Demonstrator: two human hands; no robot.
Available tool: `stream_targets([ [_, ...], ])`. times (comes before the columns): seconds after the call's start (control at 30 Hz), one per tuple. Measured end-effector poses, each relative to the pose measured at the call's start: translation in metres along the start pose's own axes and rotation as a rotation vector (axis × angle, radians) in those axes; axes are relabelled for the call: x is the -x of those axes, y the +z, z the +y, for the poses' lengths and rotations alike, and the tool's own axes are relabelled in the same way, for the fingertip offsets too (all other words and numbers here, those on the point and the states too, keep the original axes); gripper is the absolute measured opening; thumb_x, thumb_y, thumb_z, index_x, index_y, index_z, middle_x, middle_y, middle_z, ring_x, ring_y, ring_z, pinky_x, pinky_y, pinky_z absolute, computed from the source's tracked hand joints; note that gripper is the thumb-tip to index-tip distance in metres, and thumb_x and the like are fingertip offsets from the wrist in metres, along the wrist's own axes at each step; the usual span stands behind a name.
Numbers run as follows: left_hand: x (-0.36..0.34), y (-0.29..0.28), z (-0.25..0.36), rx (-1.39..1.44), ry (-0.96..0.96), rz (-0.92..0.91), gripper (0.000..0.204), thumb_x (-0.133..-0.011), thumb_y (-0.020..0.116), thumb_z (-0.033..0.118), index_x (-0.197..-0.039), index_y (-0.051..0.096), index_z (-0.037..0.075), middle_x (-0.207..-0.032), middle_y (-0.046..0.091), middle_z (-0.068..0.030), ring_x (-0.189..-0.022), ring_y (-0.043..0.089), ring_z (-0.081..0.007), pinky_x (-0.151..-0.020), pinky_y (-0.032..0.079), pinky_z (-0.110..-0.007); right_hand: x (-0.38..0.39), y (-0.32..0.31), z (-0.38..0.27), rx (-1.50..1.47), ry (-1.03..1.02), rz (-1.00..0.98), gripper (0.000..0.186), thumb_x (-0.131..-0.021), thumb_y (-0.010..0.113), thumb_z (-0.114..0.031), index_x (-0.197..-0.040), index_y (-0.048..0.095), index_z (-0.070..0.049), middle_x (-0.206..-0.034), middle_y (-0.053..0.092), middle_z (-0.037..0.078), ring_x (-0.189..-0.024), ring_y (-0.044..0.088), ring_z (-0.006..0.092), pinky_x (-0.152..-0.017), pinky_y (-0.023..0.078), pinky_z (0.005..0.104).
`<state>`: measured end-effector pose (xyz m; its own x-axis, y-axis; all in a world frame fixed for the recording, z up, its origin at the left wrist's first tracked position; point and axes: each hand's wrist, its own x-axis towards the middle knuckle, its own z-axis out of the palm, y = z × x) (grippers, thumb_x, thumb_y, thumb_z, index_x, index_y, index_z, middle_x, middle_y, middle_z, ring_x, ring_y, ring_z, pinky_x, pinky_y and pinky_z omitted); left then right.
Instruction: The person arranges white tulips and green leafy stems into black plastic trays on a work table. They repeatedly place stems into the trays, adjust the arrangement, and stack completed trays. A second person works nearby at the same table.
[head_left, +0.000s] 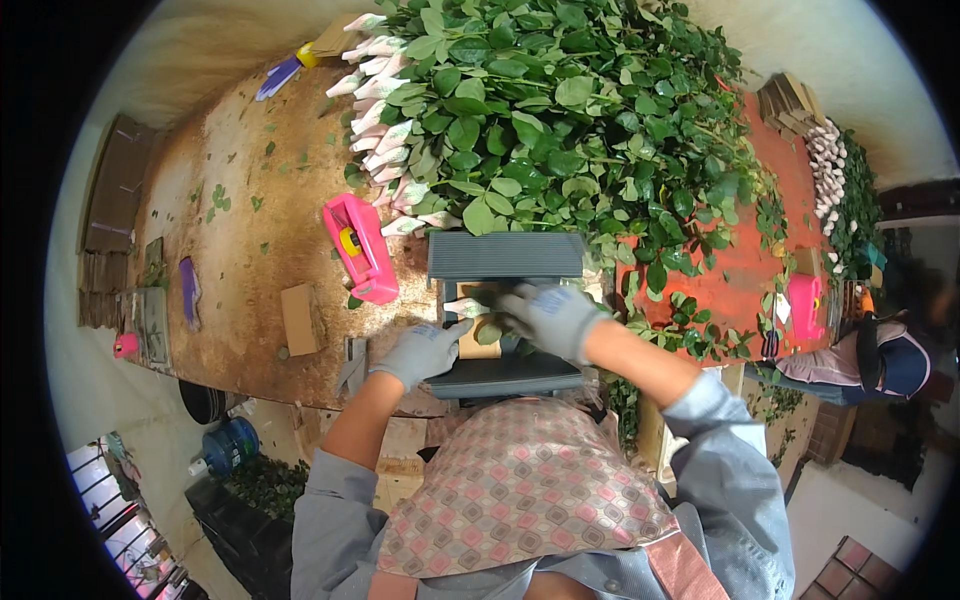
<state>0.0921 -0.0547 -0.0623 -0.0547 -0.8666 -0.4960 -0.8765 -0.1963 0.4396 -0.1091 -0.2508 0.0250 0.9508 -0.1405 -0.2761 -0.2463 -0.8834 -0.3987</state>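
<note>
My worktable (240,270) is the largest thing: its worn brown left part gives wide open room, with leaf scraps and few objects on it. Its near edge runs just before my apron (530,480), so on this side the room is narrow. At the far side, a big pile of leafy stems (570,120) spreads from the middle to the right, with pale wrapped heads along its left edge. Under its right border shows a red surface (735,300).

Between the pile and me is a dark grey stand (505,255) — its far ribbed pad is close to the leaves, its near pad close to the table's edge. My right hand (555,315), gloved, is over the stand, blurred; I cannot tell if it grasps the dark leaf at its fingers. My left hand (425,355) has bent fingers beside the cardboard sheet (480,348) in the stand; whether they clasp something, I cannot tell.

A pink tape dispenser (372,265) lies slanted to the left, apart from the stand. Smallest is the wrapped bud (463,307), inside the stand, by my left fingertips. Both gloves carry bluish print — too small for reading.
</note>
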Motion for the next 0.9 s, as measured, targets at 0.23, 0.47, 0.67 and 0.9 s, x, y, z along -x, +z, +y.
stream_targets([
  [0.23,0.012,-0.042,-0.005,0.257,0.052,0.017,0.037,-0.094,0.063,0.026,-0.129,0.068,0.013,-0.100,0.072,-0.0196,-0.090,0.069,-0.0412,-0.081,0.054,-0.048,-0.064,0.062,-0.005,-0.019,0.015,-0.213,0.037,-0.092,0.065,-0.025,-0.124,0.060,-0.006,-0.116,0.069,0.018,-0.102,0.070,0.0376,-0.077,0.057,0.0519],
  [0.47,0.026,-0.038,-0.005,0.409,0.074,0.108,0.030,-0.090,0.070,0.029,-0.112,0.073,0.008,-0.100,0.073,-0.0170,-0.094,0.069,-0.0372,-0.083,0.054,-0.045,-0.040,0.081,-0.006,-0.118,-0.176,-0.370,0.043,-0.096,0.052,-0.014,-0.138,0.054,-0.004,-0.118,0.069,0.018,-0.104,0.069,0.0362,-0.085,0.055,0.0459],
  [0.67,-0.001,-0.018,-0.007,0.133,0.202,0.008,0.019,-0.093,0.066,0.026,-0.093,0.071,0.007,-0.088,0.068,-0.0140,-0.086,0.067,-0.0360,-0.077,0.052,-0.046,-0.042,0.099,-0.002,-0.178,-0.136,-0.361,0.048,-0.098,0.047,-0.012,-0.146,0.046,-0.004,-0.116,0.070,0.019,-0.104,0.070,0.0370,-0.084,0.055,0.0473],
  [0.9,0.022,-0.026,-0.018,-0.093,0.289,0.193,0.013,-0.090,0.065,0.021,-0.090,0.071,0.010,-0.086,0.068,-0.0120,-0.090,0.067,-0.0331,-0.080,0.051,-0.045,-0.045,0.109,-0.002,-0.192,-0.101,-0.325,0.047,-0.101,0.040,-0.011,-0.147,0.041,-0.002,-0.110,0.072,0.021,-0.098,0.071,0.0401,-0.080,0.056,0.0492],
])
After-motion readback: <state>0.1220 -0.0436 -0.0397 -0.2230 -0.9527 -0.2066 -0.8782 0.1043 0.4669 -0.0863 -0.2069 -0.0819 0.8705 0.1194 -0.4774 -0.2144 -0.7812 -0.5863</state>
